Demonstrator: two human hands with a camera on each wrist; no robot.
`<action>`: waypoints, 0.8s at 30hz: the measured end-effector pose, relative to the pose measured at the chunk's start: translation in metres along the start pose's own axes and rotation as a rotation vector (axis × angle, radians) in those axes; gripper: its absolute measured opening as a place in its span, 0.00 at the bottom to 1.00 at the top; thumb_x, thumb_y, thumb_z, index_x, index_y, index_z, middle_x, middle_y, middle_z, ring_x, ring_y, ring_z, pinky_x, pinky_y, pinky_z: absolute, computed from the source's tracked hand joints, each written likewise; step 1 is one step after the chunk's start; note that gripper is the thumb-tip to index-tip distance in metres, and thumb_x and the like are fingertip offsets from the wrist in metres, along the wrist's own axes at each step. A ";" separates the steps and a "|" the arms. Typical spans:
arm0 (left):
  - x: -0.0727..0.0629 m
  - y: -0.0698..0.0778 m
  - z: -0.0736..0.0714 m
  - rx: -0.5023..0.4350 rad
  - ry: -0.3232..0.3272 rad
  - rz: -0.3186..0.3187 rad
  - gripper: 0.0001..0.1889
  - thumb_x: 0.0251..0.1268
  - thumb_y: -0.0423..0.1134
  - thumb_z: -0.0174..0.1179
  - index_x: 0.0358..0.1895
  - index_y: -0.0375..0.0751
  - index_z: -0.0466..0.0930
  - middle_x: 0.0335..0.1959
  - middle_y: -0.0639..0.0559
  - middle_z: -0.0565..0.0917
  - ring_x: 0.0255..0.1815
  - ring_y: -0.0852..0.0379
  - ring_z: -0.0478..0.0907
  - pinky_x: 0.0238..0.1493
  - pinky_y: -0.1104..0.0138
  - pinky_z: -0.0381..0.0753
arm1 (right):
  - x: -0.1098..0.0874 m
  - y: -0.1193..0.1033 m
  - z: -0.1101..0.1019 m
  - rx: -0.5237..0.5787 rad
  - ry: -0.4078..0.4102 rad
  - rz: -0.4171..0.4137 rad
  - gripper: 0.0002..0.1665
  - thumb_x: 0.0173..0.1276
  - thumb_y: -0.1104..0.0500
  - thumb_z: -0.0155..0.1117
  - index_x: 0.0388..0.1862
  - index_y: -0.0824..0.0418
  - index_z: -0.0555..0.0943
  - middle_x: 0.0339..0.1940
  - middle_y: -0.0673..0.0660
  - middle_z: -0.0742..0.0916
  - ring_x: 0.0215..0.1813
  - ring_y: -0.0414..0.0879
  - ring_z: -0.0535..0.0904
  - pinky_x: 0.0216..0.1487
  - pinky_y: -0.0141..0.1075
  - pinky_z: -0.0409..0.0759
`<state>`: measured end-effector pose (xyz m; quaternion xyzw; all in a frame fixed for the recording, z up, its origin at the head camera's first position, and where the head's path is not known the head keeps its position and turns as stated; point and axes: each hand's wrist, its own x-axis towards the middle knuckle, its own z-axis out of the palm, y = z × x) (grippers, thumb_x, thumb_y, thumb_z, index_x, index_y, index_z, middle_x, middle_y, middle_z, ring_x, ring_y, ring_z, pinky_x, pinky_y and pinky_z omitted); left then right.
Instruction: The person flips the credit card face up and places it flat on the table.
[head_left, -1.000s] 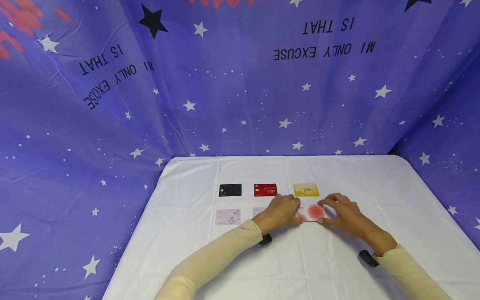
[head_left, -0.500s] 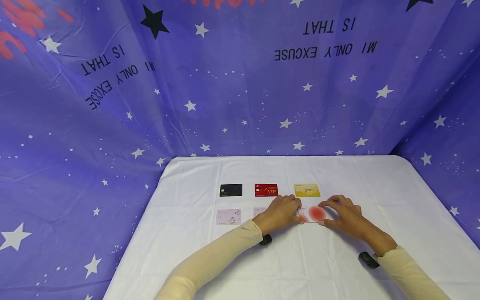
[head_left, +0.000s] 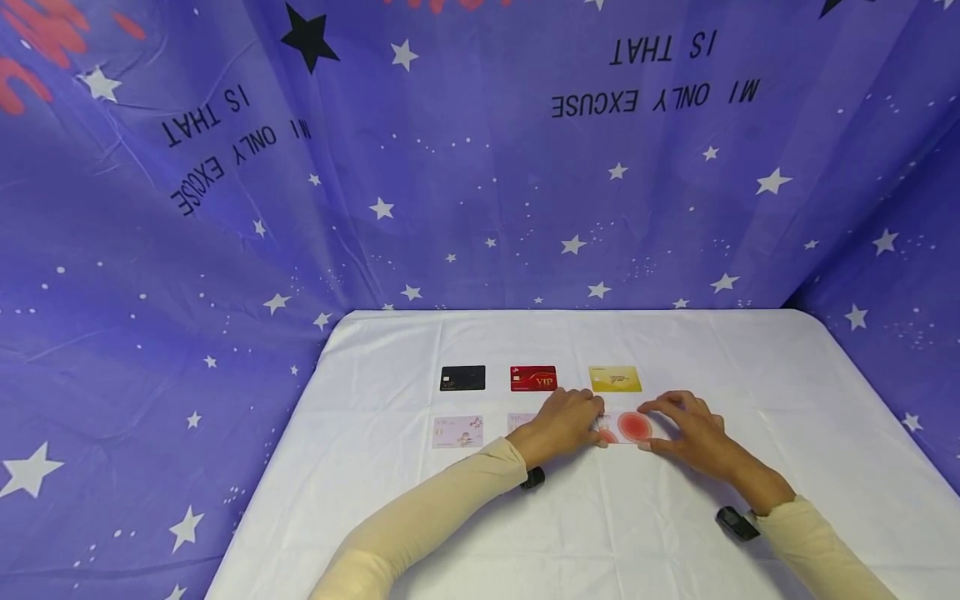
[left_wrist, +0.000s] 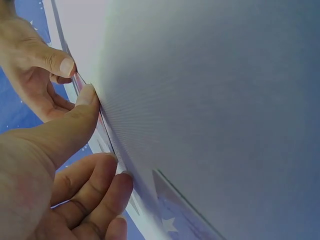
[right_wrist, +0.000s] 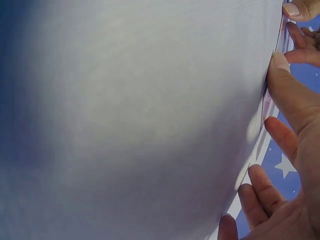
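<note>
A white card with a red circle [head_left: 634,426] lies flat at the right end of the front row, between both hands. My left hand [head_left: 564,427] pinches its left end, thumb at the near edge and fingers at the far one. At the right end my right hand [head_left: 693,433] pinches it likewise, thumb near and index finger far. In the left wrist view, the left thumb [left_wrist: 86,97] meets the card's edge. Partly hidden behind the left hand is a pale pink card [head_left: 519,422]. Another pink card [head_left: 458,432] lies further left.
Behind these lies a row with a black card [head_left: 462,378], a red VIP card [head_left: 533,378] and a yellow card [head_left: 616,379]. All rest on a white-covered table [head_left: 405,517]. A purple starry curtain [head_left: 480,167] borders the table's back and sides.
</note>
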<state>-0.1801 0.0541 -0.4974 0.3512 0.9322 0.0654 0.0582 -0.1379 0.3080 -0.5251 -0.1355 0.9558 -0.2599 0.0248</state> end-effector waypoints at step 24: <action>-0.030 -0.023 -0.009 -0.080 0.099 0.004 0.38 0.70 0.65 0.64 0.74 0.45 0.73 0.59 0.53 0.79 0.56 0.56 0.78 0.61 0.60 0.75 | 0.006 -0.026 -0.005 -0.092 0.145 -0.019 0.39 0.65 0.40 0.77 0.69 0.57 0.77 0.69 0.68 0.75 0.68 0.72 0.70 0.52 0.66 0.65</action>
